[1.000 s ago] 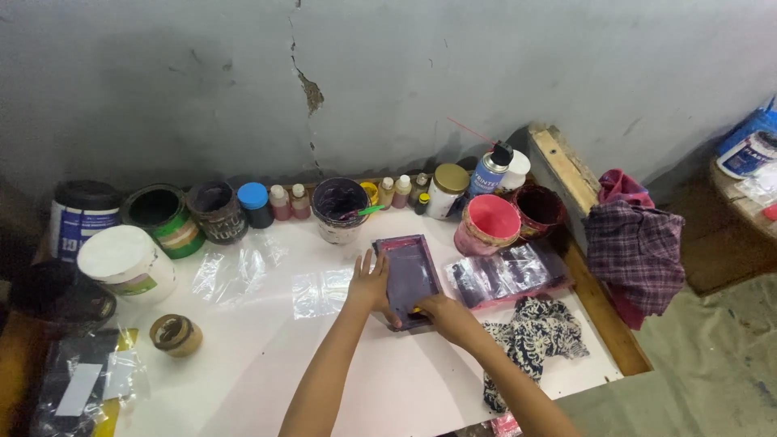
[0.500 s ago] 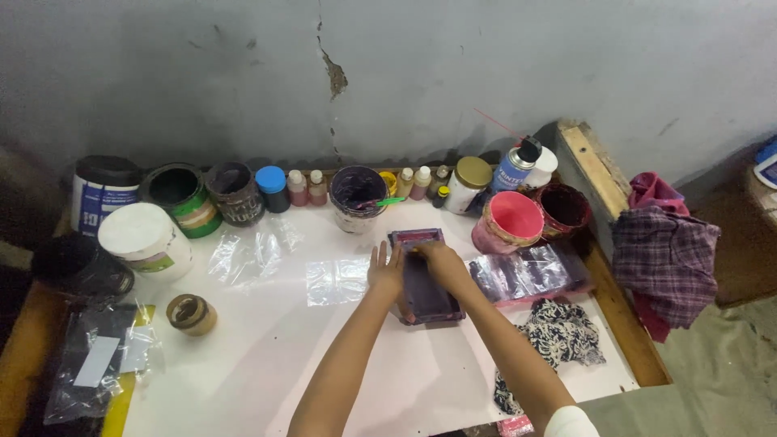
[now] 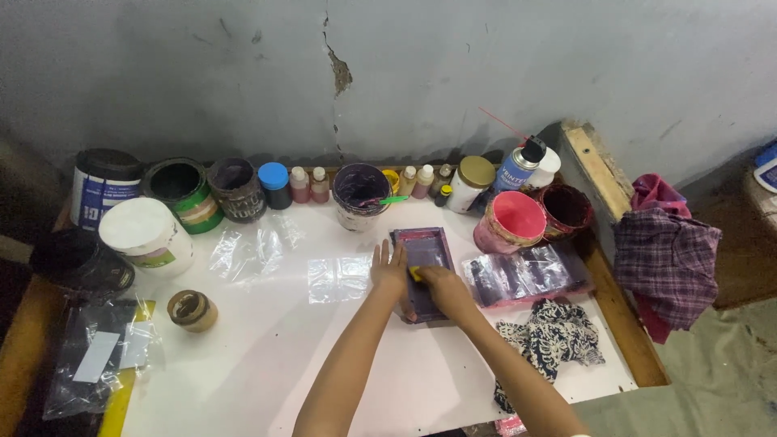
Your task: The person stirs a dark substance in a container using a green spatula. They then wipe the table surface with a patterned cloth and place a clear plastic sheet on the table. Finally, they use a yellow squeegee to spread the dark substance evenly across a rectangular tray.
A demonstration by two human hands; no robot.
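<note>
Two hands, the left hand [image 3: 389, 273] and the right hand [image 3: 443, 287], lie on one small purple printing frame [image 3: 424, 252] at the centre of the white desk [image 3: 267, 364]. Along the upper edge stand about seven open or lidded tubs and pots, one spray can [image 3: 518, 166], one gold-lidded jar [image 3: 470, 181] and roughly six small bottles. Two cloths lie at the right, one tape roll [image 3: 192, 310] at the left.
</note>
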